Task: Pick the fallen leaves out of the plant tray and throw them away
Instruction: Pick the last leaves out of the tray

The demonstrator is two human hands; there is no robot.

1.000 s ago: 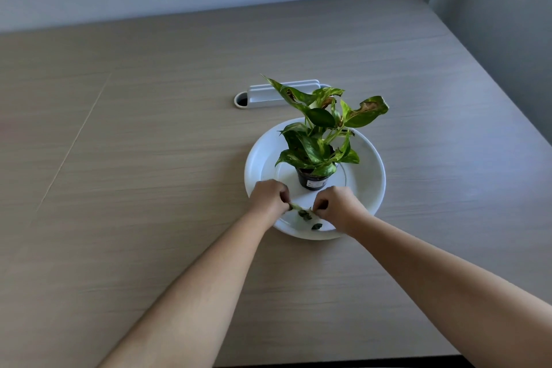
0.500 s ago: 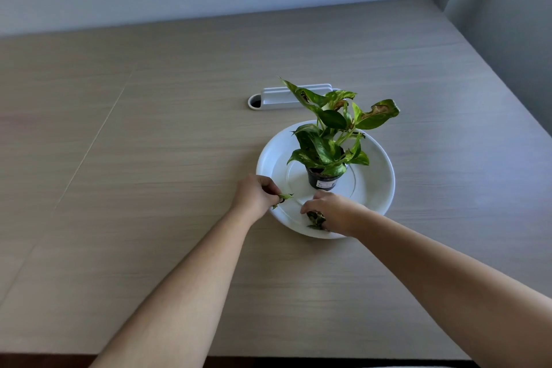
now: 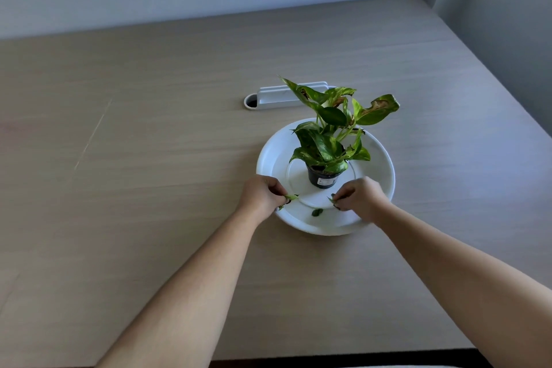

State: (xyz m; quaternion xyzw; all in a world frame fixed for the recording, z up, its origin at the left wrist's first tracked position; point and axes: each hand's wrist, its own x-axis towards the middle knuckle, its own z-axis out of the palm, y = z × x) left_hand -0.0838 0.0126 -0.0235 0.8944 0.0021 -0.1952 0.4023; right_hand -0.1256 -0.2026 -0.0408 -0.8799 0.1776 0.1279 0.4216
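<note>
A round white plant tray lies on the wooden table, with a small black pot of green and yellow leaves standing in its middle. My left hand is at the tray's near left rim, pinching a pale green fallen leaf. My right hand is over the tray's near right part, its fingers closed on small dark leaf bits. One small dark green leaf lies loose on the tray between the two hands.
A grey cable-port cover with a round hole is set into the table behind the tray. A wall runs along the table's far edge and a grey panel stands at the right. The near table edge is just below my forearms.
My hands have moved apart: the right one shifted right with leaf bits in it, uncovering a small leaf on the tray. The left hand still pinches its leaf. The view has shifted.
</note>
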